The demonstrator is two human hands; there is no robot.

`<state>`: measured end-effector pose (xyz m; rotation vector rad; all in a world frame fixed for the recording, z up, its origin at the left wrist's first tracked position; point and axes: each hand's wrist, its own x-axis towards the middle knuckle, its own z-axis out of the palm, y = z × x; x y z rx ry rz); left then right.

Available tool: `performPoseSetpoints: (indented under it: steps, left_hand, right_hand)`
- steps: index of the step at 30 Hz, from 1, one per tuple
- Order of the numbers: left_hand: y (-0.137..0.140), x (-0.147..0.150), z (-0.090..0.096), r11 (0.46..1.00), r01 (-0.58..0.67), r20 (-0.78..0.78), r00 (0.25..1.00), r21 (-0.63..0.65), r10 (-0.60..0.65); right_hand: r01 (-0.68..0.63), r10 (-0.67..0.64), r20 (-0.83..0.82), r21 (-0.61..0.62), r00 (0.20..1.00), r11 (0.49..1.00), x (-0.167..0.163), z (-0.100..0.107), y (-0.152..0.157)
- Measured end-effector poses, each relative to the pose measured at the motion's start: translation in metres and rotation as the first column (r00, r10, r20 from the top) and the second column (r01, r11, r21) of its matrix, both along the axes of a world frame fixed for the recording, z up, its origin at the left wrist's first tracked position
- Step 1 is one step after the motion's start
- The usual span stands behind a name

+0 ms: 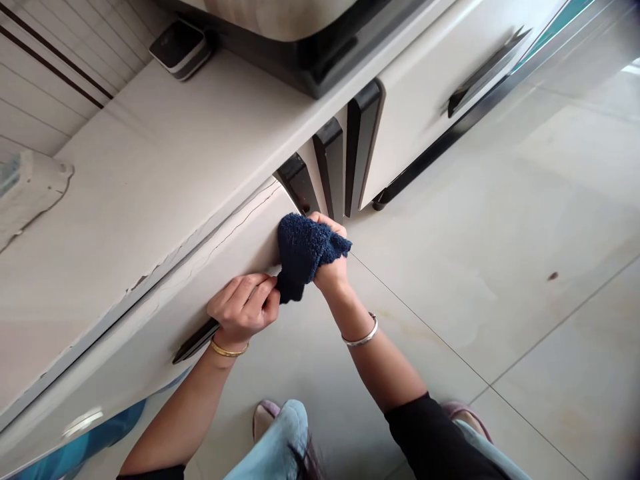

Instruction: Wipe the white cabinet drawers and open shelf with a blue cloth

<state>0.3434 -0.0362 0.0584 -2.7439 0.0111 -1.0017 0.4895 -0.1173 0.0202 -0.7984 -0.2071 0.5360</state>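
Cloth of fluffy navy-blue fabric (303, 247) lies bunched between both hands at the right end of a glossy white cabinet front (235, 240), just below three black-topped upright panels (330, 150). The person's right hand (331, 270) is nearer, curled into the cloth with most fingers hidden behind it; the left hand (245, 303), fingers bent nearly closed, seems to pinch its lower left corner. Crumpled, the cloth shows no clear long axis, though one tail points right across the right hand.

I get soft, fairly bright light; floor (565, 193) glares at upper right; right edge darkened, blurred.
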Motion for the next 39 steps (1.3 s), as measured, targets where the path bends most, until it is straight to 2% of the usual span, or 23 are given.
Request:
performPoseSetpoints:
  steps: [4, 8, 12, 17, 21, 25, 31, 35, 39]
  left_hand:
    - [-0.001, 0.000, 0.000, 1.000, -0.004, -0.010, 1.000, -0.016, 0.004]
    - [0.000, 0.000, -0.001, 1.000, -0.008, 0.007, 1.000, -0.027, 0.009]
    - [0.001, -0.001, -0.002, 0.999, 0.001, -0.003, 1.000, -0.034, -0.001]
    - [0.002, -0.002, -0.002, 1.000, -0.005, 0.004, 1.000, -0.025, 0.005]
    - [0.002, -0.001, -0.001, 0.999, 0.018, -0.007, 1.000, -0.035, -0.018]
    - [0.003, -0.001, -0.002, 0.999, 0.029, 0.027, 0.999, -0.025, -0.028]
    - [0.003, -0.001, -0.002, 0.999, 0.037, 0.017, 0.999, -0.029, -0.036]
    - [0.003, -0.002, -0.002, 0.999, 0.028, 0.002, 1.000, -0.033, -0.028]
    - [0.003, -0.002, -0.002, 0.998, 0.048, 0.010, 0.999, -0.048, -0.047]
  right_hand:
    - [-0.001, 0.001, -0.118, -0.002, 0.993, 1.000, -0.002, 0.008, 0.003]
    - [0.033, -0.032, -0.051, 0.029, 0.998, 0.999, -0.002, 0.007, 0.004]
    - [0.011, -0.013, -0.147, -0.012, 0.989, 1.000, -0.004, 0.001, 0.003]
    - [0.057, -0.054, -0.096, 0.027, 0.994, 0.998, -0.005, 0.004, 0.003]
    - [0.038, -0.031, -0.191, 0.035, 0.981, 0.999, -0.006, 0.005, 0.003]
    - [0.065, -0.055, -0.108, 0.088, 0.993, 0.994, -0.004, 0.000, 0.003]
    - [0.085, -0.085, -0.153, -0.006, 0.985, 0.996, 0.003, -0.007, 0.003]
    - [0.119, -0.116, -0.083, 0.026, 0.990, 0.993, 0.003, -0.004, 0.003]
    - [0.060, -0.055, -0.172, 0.019, 0.984, 0.998, -0.002, -0.007, 0.002]
